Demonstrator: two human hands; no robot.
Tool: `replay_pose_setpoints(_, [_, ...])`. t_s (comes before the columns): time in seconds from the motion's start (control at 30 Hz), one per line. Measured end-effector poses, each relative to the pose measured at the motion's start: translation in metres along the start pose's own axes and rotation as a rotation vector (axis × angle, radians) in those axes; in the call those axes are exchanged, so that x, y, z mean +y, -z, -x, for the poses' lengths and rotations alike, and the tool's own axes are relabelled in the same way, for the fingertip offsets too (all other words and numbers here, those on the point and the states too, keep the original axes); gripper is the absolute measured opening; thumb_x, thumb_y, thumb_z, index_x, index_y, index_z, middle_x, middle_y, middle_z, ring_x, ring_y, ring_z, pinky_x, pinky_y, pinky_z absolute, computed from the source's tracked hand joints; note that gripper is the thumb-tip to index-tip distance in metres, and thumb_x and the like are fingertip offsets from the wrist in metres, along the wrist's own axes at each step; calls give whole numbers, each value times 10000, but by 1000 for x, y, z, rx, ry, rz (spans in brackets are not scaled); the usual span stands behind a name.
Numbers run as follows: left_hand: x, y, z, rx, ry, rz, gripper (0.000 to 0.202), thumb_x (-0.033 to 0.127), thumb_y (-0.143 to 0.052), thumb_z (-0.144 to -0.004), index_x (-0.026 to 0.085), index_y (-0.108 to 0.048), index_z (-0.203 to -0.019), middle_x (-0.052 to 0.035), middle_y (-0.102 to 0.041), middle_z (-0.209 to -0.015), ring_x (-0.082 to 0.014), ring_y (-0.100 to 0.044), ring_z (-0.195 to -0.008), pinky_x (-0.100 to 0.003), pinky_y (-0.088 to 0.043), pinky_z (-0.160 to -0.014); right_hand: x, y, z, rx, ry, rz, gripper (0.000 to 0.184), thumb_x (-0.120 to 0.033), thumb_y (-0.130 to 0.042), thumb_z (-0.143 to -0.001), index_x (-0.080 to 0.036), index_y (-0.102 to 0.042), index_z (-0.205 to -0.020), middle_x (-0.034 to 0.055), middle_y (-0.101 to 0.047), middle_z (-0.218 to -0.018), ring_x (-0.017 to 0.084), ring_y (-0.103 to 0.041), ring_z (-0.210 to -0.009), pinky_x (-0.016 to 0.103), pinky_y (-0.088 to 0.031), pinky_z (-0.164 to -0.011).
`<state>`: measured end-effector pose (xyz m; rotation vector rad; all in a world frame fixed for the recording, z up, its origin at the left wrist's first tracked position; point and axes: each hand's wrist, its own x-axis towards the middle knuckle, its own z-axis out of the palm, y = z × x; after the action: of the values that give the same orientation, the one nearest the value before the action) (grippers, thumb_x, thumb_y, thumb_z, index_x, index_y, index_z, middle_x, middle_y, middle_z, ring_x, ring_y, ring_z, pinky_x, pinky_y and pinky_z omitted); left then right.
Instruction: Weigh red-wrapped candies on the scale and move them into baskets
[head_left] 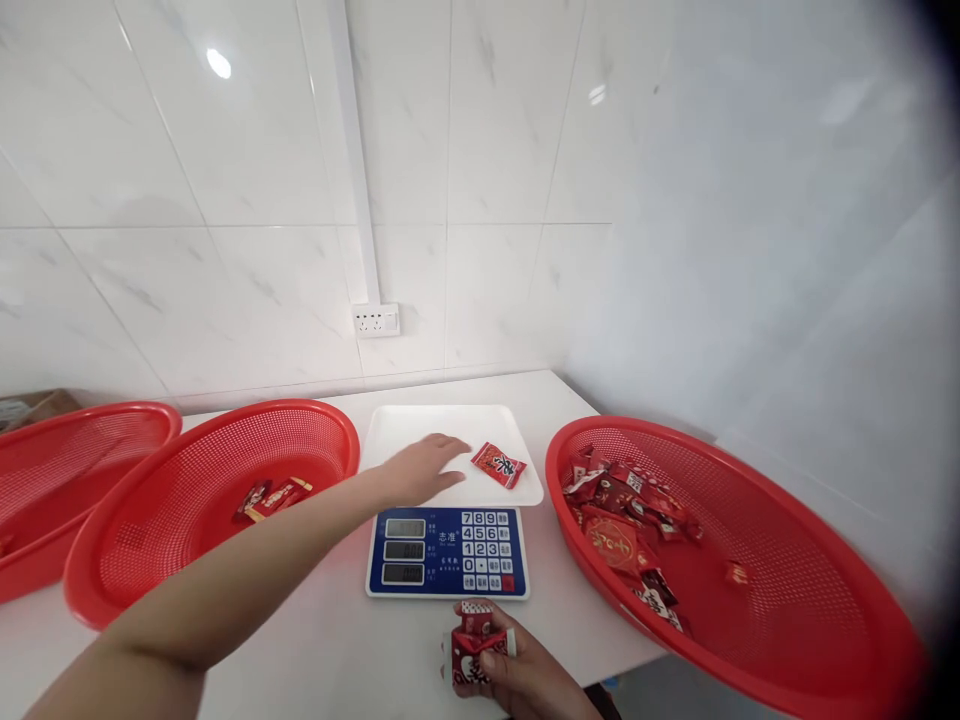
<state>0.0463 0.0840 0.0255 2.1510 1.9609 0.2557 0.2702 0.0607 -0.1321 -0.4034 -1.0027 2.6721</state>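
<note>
Left grip [420, 470] is spread, holding nothing, over the scale pan [442, 418]. Loose red packet [499, 465] sits on the pan just right of it; can't tell if touching. Right grip [529, 670] pinches red packets [466, 650] under the thumb, just nearside of the scale [448, 555]. I'd take the loose one lightly by its edges, no leaning on the pan. Left basket [285, 430] and right basket [810, 620] rims flank both; bench [337, 660] edge runs near the right wrist. Best room looks straight up.

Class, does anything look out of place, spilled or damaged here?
The red basket on the right looks odd: it juts beyond the white table, so part seems unsupported. No spill or damage shows.
</note>
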Motion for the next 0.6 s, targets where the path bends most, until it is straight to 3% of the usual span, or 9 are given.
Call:
replay_pose_setpoints(0.13, [26,-26,-53,-49,-117,7,470,297,-441,-872,216,-362,-1329,-75,-454,-1356,-208,-339,-1301,-342,-287,-1067,4,4,2,35,64,-12,527,-306,-815,-624,-213,-588,-1091,40,-655,-885,166,-629,-807,348,-458,-777])
replay_pose_setpoints(0.27, [30,-33,-67,-8,-48,10,443,192,-510,-808,176,-431,-1243,-132,-517,-1173,-274,-522,-1098,-401,-416,-929,7,10,4,43,81,-41,545,-318,-814,-624,-219,-578,-1105,41,-670,-868,176,-643,-797,356,-462,-772])
replay_pose_setpoints(0.33, [24,-24,-55,40,2,30,435,160,-517,-784,191,-435,-1210,-113,-499,-1129,-241,-584,-950,-361,-472,-824,7,11,5,37,77,-65,541,-307,-816,-622,-216,-581,-1101,39,-673,-871,173,-646,-793,354,-465,-768])
replay_pose_setpoints(0.4, [15,-7,-33,98,41,50,407,143,-485,-792,228,-433,-1187,-76,-477,-1107,-196,-588,-901,-316,-475,-807,6,10,6,21,67,-69,541,-301,-816,-625,-215,-581,-1105,42,-674,-887,173,-648,-806,345,-466,-766])
replay_pose_setpoints(0.5, [-9,23,15,212,149,61,330,189,-420,-837,259,-444,-1159,-51,-458,-1089,-176,-574,-903,-308,-465,-829,4,8,8,5,35,-48,551,-312,-810,-632,-215,-573,-1119,55,-675,-915,185,-651,-829,350,-463,-777])
replay_pose_setpoints(0.6, [-37,40,68,306,369,32,331,297,-409,-854,260,-453,-1180,-56,-477,-1111,-183,-584,-846,-316,-484,-751,3,7,8,8,-4,-31,576,-339,-815,-616,-212,-569,-1121,60,-673,-927,198,-656,-826,355,-458,-779])
